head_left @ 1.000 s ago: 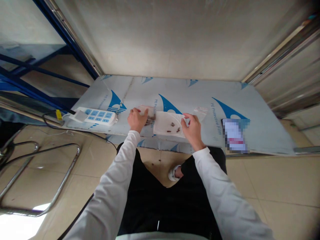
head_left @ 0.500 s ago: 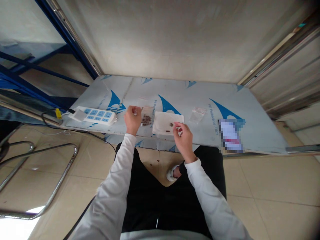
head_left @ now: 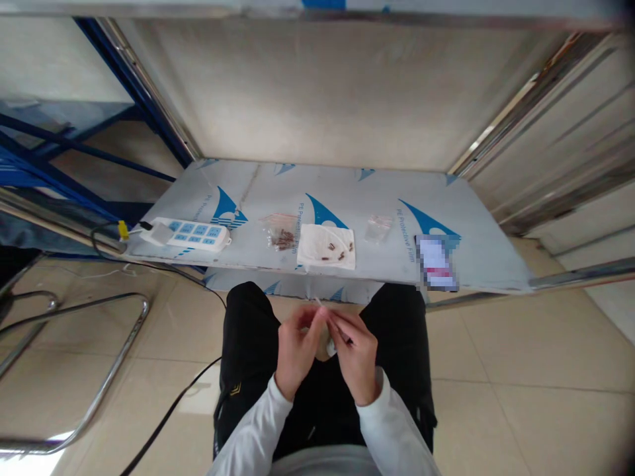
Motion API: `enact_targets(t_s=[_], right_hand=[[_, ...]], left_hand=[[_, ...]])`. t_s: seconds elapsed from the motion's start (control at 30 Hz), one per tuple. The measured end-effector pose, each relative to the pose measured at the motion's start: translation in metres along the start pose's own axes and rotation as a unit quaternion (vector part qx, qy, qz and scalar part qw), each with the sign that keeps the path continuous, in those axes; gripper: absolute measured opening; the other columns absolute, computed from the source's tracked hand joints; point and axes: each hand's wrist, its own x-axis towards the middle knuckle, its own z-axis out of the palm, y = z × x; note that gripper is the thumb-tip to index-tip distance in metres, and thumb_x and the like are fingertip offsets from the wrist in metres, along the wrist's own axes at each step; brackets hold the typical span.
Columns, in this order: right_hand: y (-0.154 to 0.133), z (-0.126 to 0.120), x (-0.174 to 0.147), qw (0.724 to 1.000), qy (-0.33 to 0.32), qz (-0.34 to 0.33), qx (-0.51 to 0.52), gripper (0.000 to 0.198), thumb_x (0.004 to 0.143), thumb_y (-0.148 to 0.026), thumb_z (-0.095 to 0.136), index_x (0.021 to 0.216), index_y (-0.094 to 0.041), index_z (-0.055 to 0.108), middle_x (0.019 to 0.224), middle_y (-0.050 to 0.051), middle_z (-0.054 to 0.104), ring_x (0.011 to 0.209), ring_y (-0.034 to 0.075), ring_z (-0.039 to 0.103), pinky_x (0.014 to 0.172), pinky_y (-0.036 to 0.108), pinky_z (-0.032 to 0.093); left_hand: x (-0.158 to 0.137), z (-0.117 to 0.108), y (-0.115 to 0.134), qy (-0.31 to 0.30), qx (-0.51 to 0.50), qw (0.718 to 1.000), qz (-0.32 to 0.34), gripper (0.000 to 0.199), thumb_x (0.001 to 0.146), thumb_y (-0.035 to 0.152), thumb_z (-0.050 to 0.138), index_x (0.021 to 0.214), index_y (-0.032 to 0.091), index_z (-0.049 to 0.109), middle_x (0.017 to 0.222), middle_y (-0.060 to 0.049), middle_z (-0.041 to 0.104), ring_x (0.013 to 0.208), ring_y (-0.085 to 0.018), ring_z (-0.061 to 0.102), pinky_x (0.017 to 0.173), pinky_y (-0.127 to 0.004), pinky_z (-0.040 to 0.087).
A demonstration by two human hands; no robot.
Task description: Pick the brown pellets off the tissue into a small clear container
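Observation:
Over my lap, my left hand (head_left: 299, 340) and my right hand (head_left: 356, 350) meet at the fingertips, both closed in a pinch. A thin whitish stick (head_left: 318, 301) pokes up from between the left fingertips. Whatever the right fingers grip is too small to make out. Beyond them, on the shelf, a white paper sheet (head_left: 312, 241) carries several small dark brown pieces (head_left: 331, 246). A clear bag (head_left: 272, 223) to its left has more brown pieces (head_left: 284, 240) and small whitish bits in or on it.
A white power strip (head_left: 198, 235) with a plug in it lies on the film-covered shelf (head_left: 243, 254) at left. Another clear bag (head_left: 378, 228) and a blurred-out phone (head_left: 436, 263) lie at right. A chair's metal frame (head_left: 119, 357) stands on the floor at left.
Both hands have drawn back from the shelf and come together above my lap. The thin whitish stick now shows at the fingertips. My view has tilted, showing an upper shelf edge.

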Motion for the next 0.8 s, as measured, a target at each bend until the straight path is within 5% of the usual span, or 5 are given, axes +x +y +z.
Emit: enact_targets(t_s=[0.1, 0.27, 0.47, 0.63, 0.8], right_hand=[[0.003, -0.005, -0.016, 0.995, -0.04, -0.06, -0.074, 0.024, 0.09, -0.023, 0.06, 0.106, -0.032, 0.075, 0.099, 0.006, 0.075, 0.09, 0.026, 0.067, 0.083, 0.045, 0.056], [-0.007, -0.011, -0.028, 0.988, -0.109, -0.066, -0.086, 0.029, 0.085, -0.027, 0.066, 0.113, -0.028, 0.072, 0.105, 0.008, 0.073, 0.096, 0.027, 0.067, 0.089, 0.045, 0.055], [-0.02, -0.015, -0.036, 0.993, -0.085, 0.081, 0.022, 0.026, 0.083, -0.045, 0.066, 0.085, -0.021, 0.076, 0.085, 0.008, 0.074, 0.078, 0.024, 0.07, 0.071, 0.034, 0.056], [-0.021, -0.015, -0.031, 0.945, -0.15, 0.232, 0.175, 0.041, 0.069, -0.058, 0.074, 0.066, -0.018, 0.071, 0.062, 0.005, 0.071, 0.059, 0.02, 0.066, 0.055, 0.028, 0.047], [-0.006, -0.006, -0.026, 0.922, -0.187, 0.265, 0.213, 0.052, 0.054, -0.068, 0.075, 0.058, -0.019, 0.06, 0.052, 0.001, 0.063, 0.049, 0.017, 0.061, 0.05, 0.026, 0.043]], left_hand=[[-0.01, -0.007, -0.002, -0.065, -0.063, 0.992, -0.09, 0.03, 0.072, 0.047, 0.073, 0.08, 0.018, 0.075, 0.078, -0.006, 0.075, 0.073, -0.022, 0.07, 0.07, -0.03, 0.055], [-0.019, -0.019, -0.014, -0.068, -0.103, 0.979, -0.161, 0.035, 0.06, 0.048, 0.081, 0.071, 0.015, 0.077, 0.066, -0.005, 0.073, 0.06, -0.018, 0.066, 0.059, -0.027, 0.053], [-0.034, -0.019, -0.009, -0.066, -0.102, 0.979, -0.166, 0.034, 0.05, 0.046, 0.086, 0.063, 0.016, 0.076, 0.056, -0.005, 0.07, 0.053, -0.016, 0.062, 0.053, -0.025, 0.047], [-0.041, -0.02, -0.008, -0.147, -0.187, 0.948, -0.21, 0.043, 0.048, 0.055, 0.086, 0.064, 0.016, 0.077, 0.058, -0.006, 0.068, 0.054, -0.015, 0.06, 0.054, -0.025, 0.049], [-0.033, -0.014, -0.034, -0.157, -0.207, 0.931, -0.256, 0.055, 0.03, 0.068, 0.085, 0.048, 0.018, 0.071, 0.049, -0.006, 0.063, 0.045, -0.015, 0.056, 0.048, -0.028, 0.045]])
